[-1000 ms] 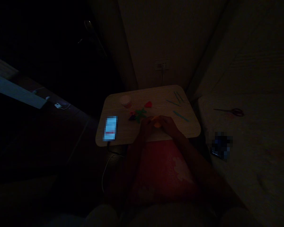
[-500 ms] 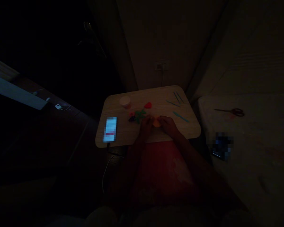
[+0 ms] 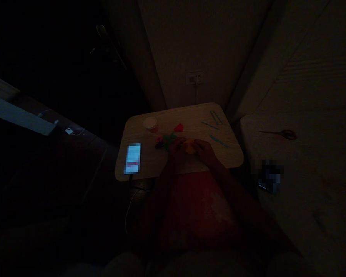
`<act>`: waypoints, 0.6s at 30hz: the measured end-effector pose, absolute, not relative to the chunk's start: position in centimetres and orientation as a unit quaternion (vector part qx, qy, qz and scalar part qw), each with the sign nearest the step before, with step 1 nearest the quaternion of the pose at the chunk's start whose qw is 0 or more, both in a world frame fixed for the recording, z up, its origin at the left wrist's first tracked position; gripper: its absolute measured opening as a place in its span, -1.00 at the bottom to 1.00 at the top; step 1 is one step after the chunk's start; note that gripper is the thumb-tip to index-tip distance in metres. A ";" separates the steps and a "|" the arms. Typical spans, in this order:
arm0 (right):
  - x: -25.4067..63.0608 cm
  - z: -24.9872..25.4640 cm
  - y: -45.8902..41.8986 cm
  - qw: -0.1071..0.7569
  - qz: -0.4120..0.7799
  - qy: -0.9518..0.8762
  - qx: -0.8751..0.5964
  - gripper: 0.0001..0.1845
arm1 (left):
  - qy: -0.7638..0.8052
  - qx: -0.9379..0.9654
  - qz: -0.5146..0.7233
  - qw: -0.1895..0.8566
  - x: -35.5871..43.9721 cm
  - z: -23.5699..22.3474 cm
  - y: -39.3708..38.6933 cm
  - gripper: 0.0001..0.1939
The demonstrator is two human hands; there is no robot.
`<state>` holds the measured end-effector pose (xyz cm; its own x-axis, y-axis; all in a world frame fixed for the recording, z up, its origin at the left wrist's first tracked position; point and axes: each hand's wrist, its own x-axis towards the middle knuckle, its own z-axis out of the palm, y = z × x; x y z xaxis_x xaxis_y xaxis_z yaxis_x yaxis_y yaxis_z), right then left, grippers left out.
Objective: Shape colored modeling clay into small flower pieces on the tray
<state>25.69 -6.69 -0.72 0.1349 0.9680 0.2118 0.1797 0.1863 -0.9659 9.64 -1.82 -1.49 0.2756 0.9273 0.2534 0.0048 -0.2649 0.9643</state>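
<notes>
In dim light, an orange piece of modelling clay [image 3: 190, 146] is held between my two hands above the small table. My left hand [image 3: 176, 149] closes on its left side, its fingers partly in shadow. On the other side, my right hand [image 3: 204, 150] pinches it with bent fingers. Just left of my left hand lie green clay pieces [image 3: 168, 141], a dark purple piece [image 3: 159, 144] and a small red piece [image 3: 159, 138]. Beyond the hands sits a rounded red piece [image 3: 178, 127].
The wooden table [image 3: 150, 169] bears a lidded tub [image 3: 150, 124], a lit phone [image 3: 132, 158], a teal plastic knife [image 3: 219, 141] and several thin teal sticks [image 3: 210, 125]. Scissors [image 3: 285, 134] and a dark blurred device [image 3: 269, 177] lie on the pale surface at right.
The orange clay shows a larger face between my hands and has turned slightly. My left fingers have shifted a little around it. The whole view has moved slightly.
</notes>
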 end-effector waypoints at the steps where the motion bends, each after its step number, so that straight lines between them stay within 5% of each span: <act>1: 25.7 -0.8 -6.7 0.544 0.368 -0.544 -0.522 -0.46 | 0.361 0.635 0.477 0.489 9.6 -1.5 -1.8 -0.53; 18: 26.0 -1.0 -6.6 0.543 0.362 -0.543 -0.528 -0.46 | 0.310 0.670 0.441 0.511 9.4 -1.4 -1.5 -0.51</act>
